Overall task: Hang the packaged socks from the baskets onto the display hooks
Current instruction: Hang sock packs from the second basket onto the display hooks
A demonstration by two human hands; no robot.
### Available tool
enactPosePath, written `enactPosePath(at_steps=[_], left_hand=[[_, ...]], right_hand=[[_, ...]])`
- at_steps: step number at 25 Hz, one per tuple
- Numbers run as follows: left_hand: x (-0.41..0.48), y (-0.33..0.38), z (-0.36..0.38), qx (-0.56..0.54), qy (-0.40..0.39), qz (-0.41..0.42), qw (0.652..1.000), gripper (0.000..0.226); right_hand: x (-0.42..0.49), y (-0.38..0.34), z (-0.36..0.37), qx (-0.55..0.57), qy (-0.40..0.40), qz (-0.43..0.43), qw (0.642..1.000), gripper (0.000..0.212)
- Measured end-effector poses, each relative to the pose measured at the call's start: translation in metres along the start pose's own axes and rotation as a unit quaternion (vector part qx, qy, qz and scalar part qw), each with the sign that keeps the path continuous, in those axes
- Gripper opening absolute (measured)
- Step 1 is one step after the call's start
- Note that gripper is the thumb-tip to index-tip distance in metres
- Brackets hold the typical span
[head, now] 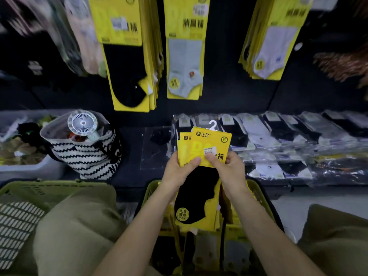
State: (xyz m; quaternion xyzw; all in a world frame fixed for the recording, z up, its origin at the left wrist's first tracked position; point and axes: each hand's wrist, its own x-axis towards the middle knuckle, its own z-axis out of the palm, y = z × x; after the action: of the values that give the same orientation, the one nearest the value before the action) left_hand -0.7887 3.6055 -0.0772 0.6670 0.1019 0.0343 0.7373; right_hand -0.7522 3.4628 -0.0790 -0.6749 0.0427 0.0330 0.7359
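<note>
While left hand (179,173) and right hand (230,169) pinch the sock packs (208,143) upright, the hanger (213,124) points up; black-sock row (127,76) hangs above-left, nearer the left

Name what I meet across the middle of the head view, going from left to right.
Grey bin, striped bag, held yellow sock packs, row of wrapped socks.

Glossy yellow card packs (209,144), matt black cloth socks (196,188), green plastic basket (258,194)
</note>
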Motion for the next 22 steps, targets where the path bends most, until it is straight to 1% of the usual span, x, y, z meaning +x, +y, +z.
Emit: enactPosePath(at_steps=[3,6,7,8,10,11,14,16,18,22], left_hand=[[0.015,0.028,-0.003,-0.020,-0.011,0.025,0.999,0.049],[0.030,0.063,-0.005,-0.016,-0.002,0.069,0.997,0.063],[0.036,0.074,-0.007,-0.011,-0.002,0.087,0.996,0.061],[0.041,0.085,-0.010,-0.003,-0.001,0.102,0.995,0.054],[0.052,0.107,-0.015,0.013,0.020,0.132,0.991,0.024],[0.058,0.119,-0.019,0.022,0.042,0.150,0.988,0.014],[0.072,0.152,-0.029,0.043,0.127,0.195,0.972,0.014],[0.078,0.174,-0.037,0.052,0.162,0.231,0.958,0.010],[0.081,0.192,-0.042,0.053,0.171,0.265,0.947,0.008],[0.084,0.216,-0.045,0.056,0.185,0.311,0.930,0.011]], right_hand=[[0.016,-0.034,0.006,0.009,-0.045,-0.037,0.998,0.015],[0.034,-0.070,0.018,0.014,-0.069,-0.068,0.995,0.018],[0.039,-0.082,0.024,0.022,-0.077,-0.070,0.994,0.019],[0.045,-0.093,0.029,0.026,-0.086,-0.073,0.993,0.018],[0.057,-0.115,0.038,0.024,-0.095,-0.088,0.991,0.012],[0.064,-0.127,0.042,0.026,-0.094,-0.103,0.990,0.011],[0.086,-0.164,0.044,0.036,-0.063,-0.141,0.987,0.008],[0.102,-0.190,0.043,0.020,-0.038,-0.160,0.986,0.014],[0.115,-0.212,0.046,-0.017,-0.029,-0.183,0.983,0.016],[0.132,-0.242,0.068,-0.106,-0.036,-0.256,0.960,0.008]])
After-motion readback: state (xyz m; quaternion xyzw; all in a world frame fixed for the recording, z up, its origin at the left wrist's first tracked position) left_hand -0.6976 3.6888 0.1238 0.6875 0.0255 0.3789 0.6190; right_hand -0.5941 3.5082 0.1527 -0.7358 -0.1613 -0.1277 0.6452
